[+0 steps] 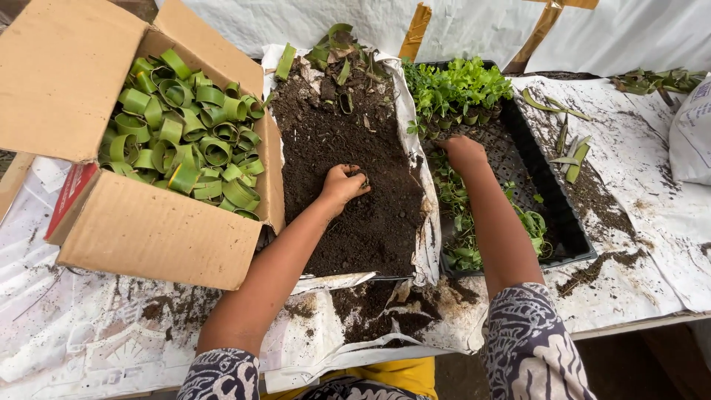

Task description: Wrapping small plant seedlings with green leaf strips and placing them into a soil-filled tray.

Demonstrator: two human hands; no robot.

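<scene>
Patterned sleeves (527, 348) lie nearest. Left hand (342, 185) is closed on a scoop of soil (348, 148) at centre, beside the box of leaf rings (185, 133) for filling. Right hand (463, 152) rests curled among seedlings (455, 89) in the black tray (552, 192); its grip cannot be told.

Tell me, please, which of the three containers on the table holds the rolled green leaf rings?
The open cardboard box at the left holds the leaf rings; the middle one holds soil, the black tray seedlings.

Soft, even daylight fills the scene, bright without harsh glare, and the white sheeting on the worktop (637, 222) reads slightly washed out. Shadows are faint and short, gathering under the cardboard box (155, 230) and the forearms. Focus is sharp throughout, with slight wide-angle stretching toward the edges.
</scene>
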